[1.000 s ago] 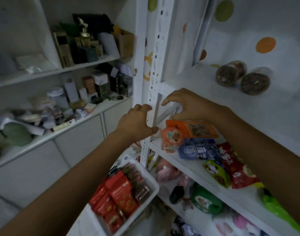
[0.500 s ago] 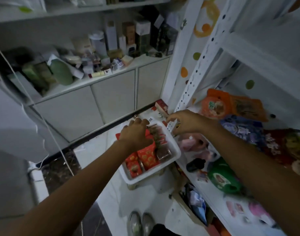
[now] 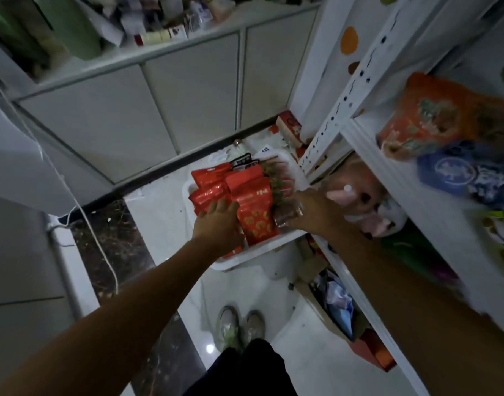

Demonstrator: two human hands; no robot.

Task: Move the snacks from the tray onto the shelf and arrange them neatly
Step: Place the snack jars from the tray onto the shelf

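Observation:
A white tray (image 3: 245, 254) stands low beside the shelf and holds several red snack packs (image 3: 252, 205) and darker packets at its far end. My left hand (image 3: 216, 221) lies on the red packs at the tray's left side, fingers stretched forward. At the tray's right edge, my right hand (image 3: 312, 211) has its fingers curled round a brown, clear-wrapped packet (image 3: 288, 214). The white shelf (image 3: 388, 178) rises at the right, with an orange bag (image 3: 425, 115) and a blue bag (image 3: 459, 174) lying on one board.
White cupboard doors (image 3: 159, 110) close off the far side under a cluttered counter. A white cord (image 3: 82, 212) hangs at the left. Pink items (image 3: 368, 221) and other packs fill the lower shelf boards. My shoes (image 3: 240, 327) stand on the glossy floor below the tray.
Both hands have come down from the shelf's upright to the tray. The view has tilted down. My right hand has closed on a brown packet.

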